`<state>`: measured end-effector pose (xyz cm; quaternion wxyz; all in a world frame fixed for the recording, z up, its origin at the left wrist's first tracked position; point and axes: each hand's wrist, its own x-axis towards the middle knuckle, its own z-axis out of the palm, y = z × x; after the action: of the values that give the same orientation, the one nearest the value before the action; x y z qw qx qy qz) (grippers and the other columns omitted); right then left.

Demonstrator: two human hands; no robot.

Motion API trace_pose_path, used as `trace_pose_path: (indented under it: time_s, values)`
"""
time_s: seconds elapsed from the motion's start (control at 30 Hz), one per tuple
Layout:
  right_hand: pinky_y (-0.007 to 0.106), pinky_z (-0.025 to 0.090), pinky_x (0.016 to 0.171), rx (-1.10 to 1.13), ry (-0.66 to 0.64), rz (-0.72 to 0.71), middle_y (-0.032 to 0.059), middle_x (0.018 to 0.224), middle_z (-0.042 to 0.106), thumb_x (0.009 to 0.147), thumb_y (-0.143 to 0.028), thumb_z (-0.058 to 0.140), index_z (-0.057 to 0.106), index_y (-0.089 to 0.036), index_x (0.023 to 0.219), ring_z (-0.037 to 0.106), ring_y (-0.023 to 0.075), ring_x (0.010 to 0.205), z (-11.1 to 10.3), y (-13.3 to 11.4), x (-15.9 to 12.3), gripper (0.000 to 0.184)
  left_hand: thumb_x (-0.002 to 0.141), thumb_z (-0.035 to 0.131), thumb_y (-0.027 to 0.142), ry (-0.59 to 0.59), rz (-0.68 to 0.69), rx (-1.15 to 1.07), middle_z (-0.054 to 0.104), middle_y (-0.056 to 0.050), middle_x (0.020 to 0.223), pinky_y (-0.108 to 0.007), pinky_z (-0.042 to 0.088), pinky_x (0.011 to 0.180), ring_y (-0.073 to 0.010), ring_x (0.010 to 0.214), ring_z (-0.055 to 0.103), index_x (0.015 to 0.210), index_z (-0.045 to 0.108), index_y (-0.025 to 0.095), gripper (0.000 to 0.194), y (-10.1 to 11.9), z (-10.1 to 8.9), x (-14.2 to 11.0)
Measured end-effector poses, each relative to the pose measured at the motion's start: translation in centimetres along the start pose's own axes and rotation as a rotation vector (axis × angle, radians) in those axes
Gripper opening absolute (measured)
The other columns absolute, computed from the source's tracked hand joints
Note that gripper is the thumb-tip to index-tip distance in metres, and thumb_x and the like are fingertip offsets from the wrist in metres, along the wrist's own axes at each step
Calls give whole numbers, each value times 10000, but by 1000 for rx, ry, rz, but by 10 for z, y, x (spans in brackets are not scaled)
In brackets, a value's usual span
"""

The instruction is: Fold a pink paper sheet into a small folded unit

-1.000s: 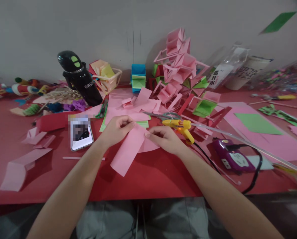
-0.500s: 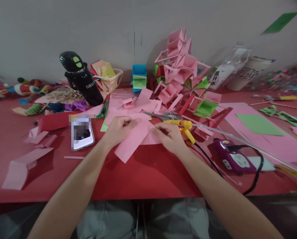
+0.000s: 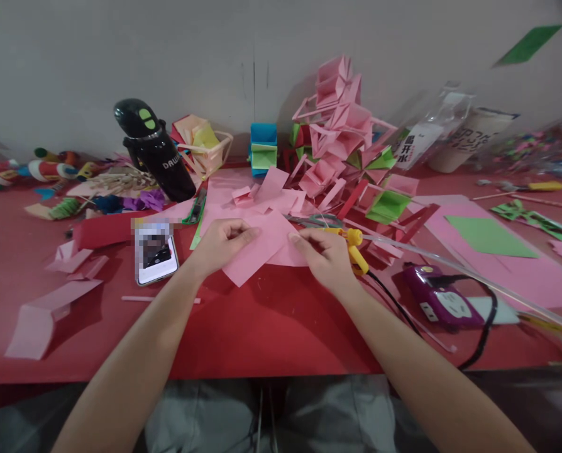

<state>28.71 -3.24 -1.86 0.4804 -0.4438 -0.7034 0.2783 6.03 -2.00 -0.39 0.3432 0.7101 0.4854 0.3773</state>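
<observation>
The red table [image 3: 281, 346] is crowded. On its left lie a bent pink strip [image 3: 33, 324], a phone [image 3: 156, 270] and a pink stick [image 3: 137, 299]; a black flask [image 3: 163, 163] stands behind the phone. A middle sheet [image 3: 217, 189], pink, lies near the back. To the right rest a glue gun [image 3: 355, 238], a purple socket [image 3: 441, 299] and a cup [image 3: 464, 145].

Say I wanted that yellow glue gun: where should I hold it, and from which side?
Probably by its handle, coming from the near right. The glue gun lies with that handle uncovered and slanting toward the camera, while its front end is hidden behind the right hand, so the left side looks blocked.
</observation>
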Motion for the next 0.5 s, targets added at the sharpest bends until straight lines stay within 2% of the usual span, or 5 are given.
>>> trace_pose_path:
  time_s: [0.13,0.37,0.5]
  values:
    - [285,419,635,13,8,5,4,667,597,903,-351,620,654,-183,716,516,143,643,0,1,0,253,843,662,491,22,-18,-13,444,34,596,-221,277,504,-89,558,362,618,553,155,418,0,0,0]
    - [281,415,613,14,38,7,4,656,588,907,-353,613,651,-189,705,513,142,632,-3,1,1,263,828,674,509,-63,-15,-50,532,19,627,-217,312,510,-95,567,419,698,659,150,382,-5,-7,0]
    - [288,426,622,-9,46,-1,6,655,596,902,-356,615,654,-193,699,521,148,635,-3,-1,0,263,794,712,522,-18,-27,-25,524,23,598,-213,286,483,-87,537,403,666,649,149,399,-8,-7,0]
